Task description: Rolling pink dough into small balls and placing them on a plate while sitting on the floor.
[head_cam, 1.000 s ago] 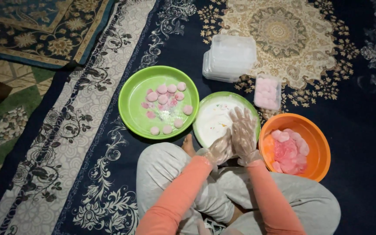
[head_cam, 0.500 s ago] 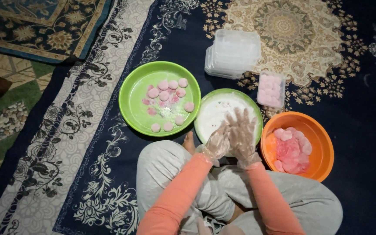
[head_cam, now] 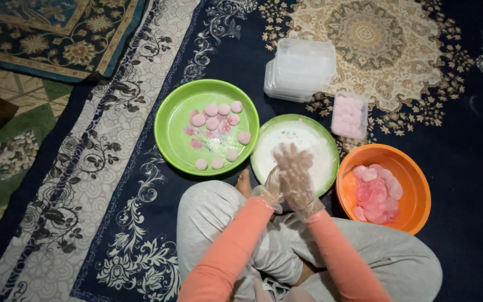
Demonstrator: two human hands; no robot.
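Glossy smooth plastic bowls: green bowl (head_cam: 170, 131), orange bowl (head_cam: 415, 184). Thin crinkly clear plastic gloves on both hands. Woven patterned carpet (head_cam: 113, 168), matt. Frosted plastic containers (head_cam: 302, 70) at 12 o'clock.

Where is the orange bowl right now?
In the head view, the orange bowl sits on the dark rug at the person's right, beside the white-powder bowl and just below the small pink-filled container.

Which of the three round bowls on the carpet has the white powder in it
The middle bowl, green-rimmed and right under the gloved hands, holds white powder. The wide green bowl on its left holds small pink balls, and the orange bowl holds flat pink pieces.
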